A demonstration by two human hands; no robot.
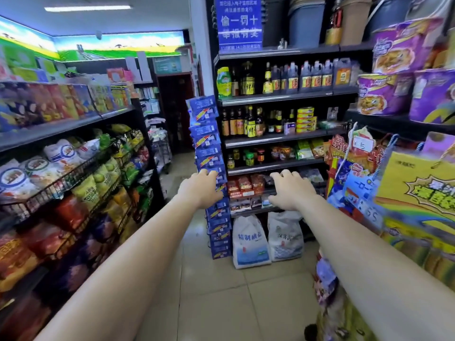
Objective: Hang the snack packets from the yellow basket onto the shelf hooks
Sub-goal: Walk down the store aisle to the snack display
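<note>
The yellow basket does not show anywhere in this view, and neither hand carries a packet; the nearest candidates for the task's goods are the blue snack packets (209,153), which hang in one overlapping column down the end of the dark shelf unit (275,139). They are probably hung there because flat, light pouches store well on pegs, each glossy face turned to the aisle, though the hooks themselves are hidden behind them. The left hand (202,190) is held out at the column's lower half, its fingers loosely spread and slightly bent with nothing in its grasp. Its fingertips overlap a packet's edge, but I cannot tell whether they touch it. The right hand (289,190) is raised level with it, well apart, equally slack and empty, in front of a low shelf of small red pouches (245,183). Both look poised to steady or straighten the hanging row – a judgement only. Above stand rigid sauce bottles (302,77) in upright ranks, heavy glass and plastic kept on flat boards. On the pale tiled floor (216,291) two soft white sacks (251,242) slump against the unit's base. To the left, puffy crisp bags (98,183) lean in tilted black wire racks; to the right sit purple noodle tubs (384,94) and a yellow carton (418,190) with rope handles.
</note>
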